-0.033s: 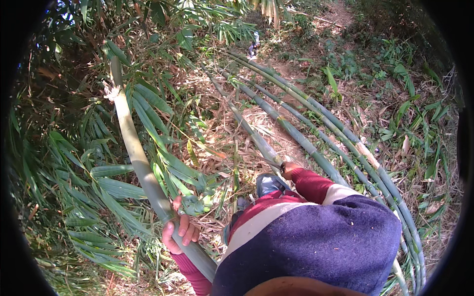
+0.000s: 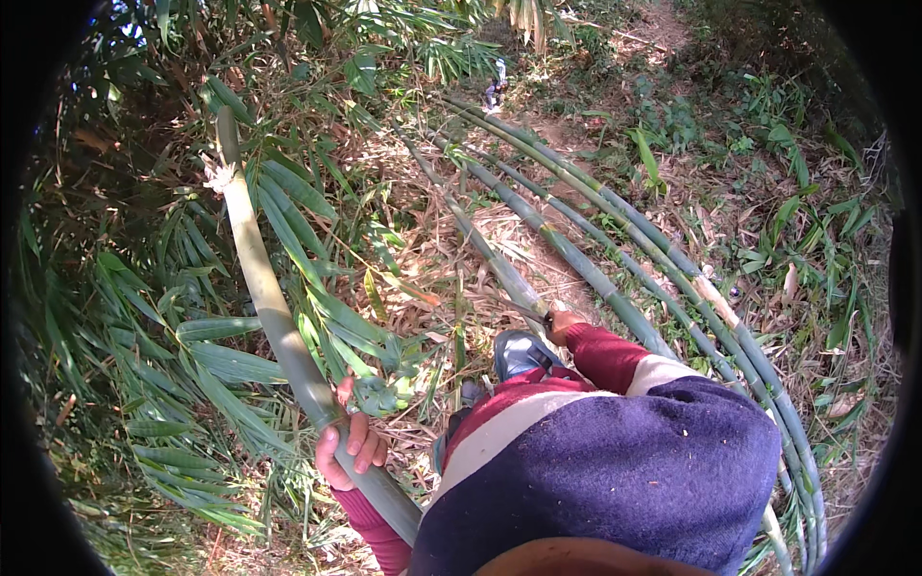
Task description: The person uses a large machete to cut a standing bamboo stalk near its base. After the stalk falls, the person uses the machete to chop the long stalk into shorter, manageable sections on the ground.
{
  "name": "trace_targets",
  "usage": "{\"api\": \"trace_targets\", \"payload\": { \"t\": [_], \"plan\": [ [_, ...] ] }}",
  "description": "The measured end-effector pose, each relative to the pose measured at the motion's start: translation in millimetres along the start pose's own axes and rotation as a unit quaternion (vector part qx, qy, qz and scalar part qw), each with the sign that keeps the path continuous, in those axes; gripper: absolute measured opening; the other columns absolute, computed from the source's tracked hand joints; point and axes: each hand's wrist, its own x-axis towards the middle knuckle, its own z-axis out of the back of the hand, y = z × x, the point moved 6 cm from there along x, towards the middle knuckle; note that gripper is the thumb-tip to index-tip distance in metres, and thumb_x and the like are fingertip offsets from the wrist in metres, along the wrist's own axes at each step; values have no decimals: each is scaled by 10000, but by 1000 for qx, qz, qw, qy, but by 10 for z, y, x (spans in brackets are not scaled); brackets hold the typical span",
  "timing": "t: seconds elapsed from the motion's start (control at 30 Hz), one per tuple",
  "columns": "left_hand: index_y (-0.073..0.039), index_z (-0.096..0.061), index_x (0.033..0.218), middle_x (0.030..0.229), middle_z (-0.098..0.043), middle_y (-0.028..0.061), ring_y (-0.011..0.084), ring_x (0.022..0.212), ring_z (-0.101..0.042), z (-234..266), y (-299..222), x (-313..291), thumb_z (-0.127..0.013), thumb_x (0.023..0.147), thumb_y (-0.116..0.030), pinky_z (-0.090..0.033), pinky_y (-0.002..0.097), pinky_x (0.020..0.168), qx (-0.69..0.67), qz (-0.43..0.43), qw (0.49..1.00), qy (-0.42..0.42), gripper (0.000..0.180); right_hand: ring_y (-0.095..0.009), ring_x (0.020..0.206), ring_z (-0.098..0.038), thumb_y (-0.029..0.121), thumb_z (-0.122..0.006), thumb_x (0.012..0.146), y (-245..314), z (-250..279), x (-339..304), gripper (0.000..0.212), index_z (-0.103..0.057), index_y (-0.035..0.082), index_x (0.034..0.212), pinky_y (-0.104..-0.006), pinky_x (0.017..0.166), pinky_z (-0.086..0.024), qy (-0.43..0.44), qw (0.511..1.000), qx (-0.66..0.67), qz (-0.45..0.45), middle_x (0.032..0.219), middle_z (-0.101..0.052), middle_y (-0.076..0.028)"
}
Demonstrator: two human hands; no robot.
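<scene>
My left hand is wrapped round a thick green bamboo pole, which slants from my left side toward the upper left. A pale, ragged node shows near the pole's far end. My right hand is closed round the handle of a knife with a dark blade, pointing left; its full shape is hard to make out. The blade lies over or just beside another bamboo pole on the ground; whether they touch, I cannot tell.
Several long cut bamboo poles lie to my right, running away from me. Leafy bamboo branches crowd the left side. My shoe stands on dry leaf litter. A small figure, seemingly a person, is far ahead.
The knife in my right hand has turned slightly, so more of its blade shows. My left hand and its bamboo pole look nearly unmoved.
</scene>
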Motion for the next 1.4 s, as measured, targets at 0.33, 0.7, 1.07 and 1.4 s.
{"api": "trace_targets", "payload": {
  "t": [0.33, 0.7, 1.07, 1.4],
  "plan": [
    [-9, -318, 1475, 633, -461, 9, 119, 407, -457, -89, 275, 112, -603, 927, -247, -470, 321, 441, 62, 19, 997, -35, 662, -350, 1079, -674, 270, -688, 795, -215, 96, 798, 495, -620, 66, 1241, -449, 931, -538, -58, 997, 45, -5, 1139, -699, -201],
    [15, -275, 1504, 669, -485, 29, 139, 450, -494, -557, 1062, 534, -584, 929, -203, -459, 335, 500, 47, 79, 995, -42, 688, -207, 704, -672, 111, -679, 840, 469, 1131, 1345, 456, -575, -58, 1250, -355, 615, -551, 16, 879, 455, 141, 885, -696, -142],
    [41, -272, 1488, 669, -473, 35, 147, 467, -505, -525, 986, 527, -569, 918, -212, -481, 323, 510, 76, 80, 994, -26, 691, -239, 760, -635, 176, -657, 928, 2943, 3637, -986, 462, -542, 88, 1366, -334, 692, -540, -215, 711, 76, 665, 1028, -650, -106],
    [24, -343, 1468, 671, -481, 25, 141, 484, -481, -240, 810, 370, -576, 911, -210, -462, 337, 553, 55, 65, 994, -66, 647, -303, 853, -626, 209, -760, 682, 3907, 2952, -1577, 429, -518, 102, 1019, -442, 734, -522, -311, 592, -247, 701, 881, -632, -84]
  ]
}}
